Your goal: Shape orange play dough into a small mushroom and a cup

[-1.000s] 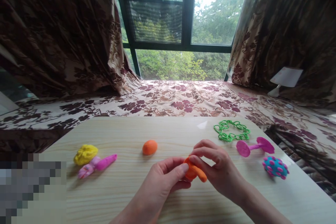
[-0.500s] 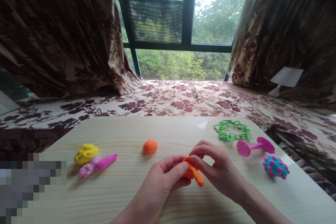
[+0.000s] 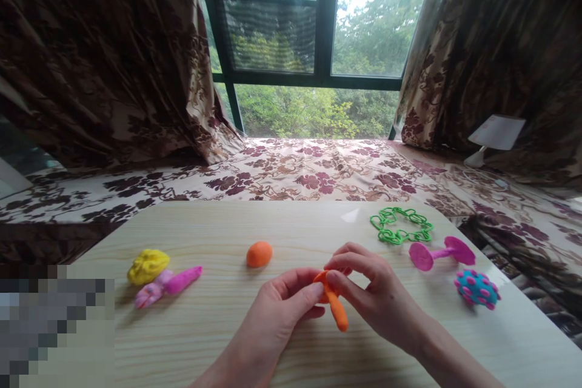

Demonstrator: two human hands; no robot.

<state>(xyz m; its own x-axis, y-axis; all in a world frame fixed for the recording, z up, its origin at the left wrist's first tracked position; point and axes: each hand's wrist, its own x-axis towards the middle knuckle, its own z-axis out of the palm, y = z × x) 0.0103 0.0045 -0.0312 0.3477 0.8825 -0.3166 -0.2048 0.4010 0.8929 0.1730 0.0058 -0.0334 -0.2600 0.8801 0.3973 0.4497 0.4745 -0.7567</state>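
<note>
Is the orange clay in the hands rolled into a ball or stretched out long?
Stretched out long. The orange clay strip hangs as a thin roll, pinched between the left hand and right hand.

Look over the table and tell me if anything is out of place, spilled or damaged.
Nothing stands out. Both hands, left and right, pinch an orange clay strip. The orange ball, yellow lump, green chain and spotted blue ball lie intact on the table.

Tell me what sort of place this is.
Most likely a room in a home, at a bay window: a light wooden table stands against a floral-covered window seat, with patterned curtains either side. Both hands hold orange clay among other clay shapes.
</note>
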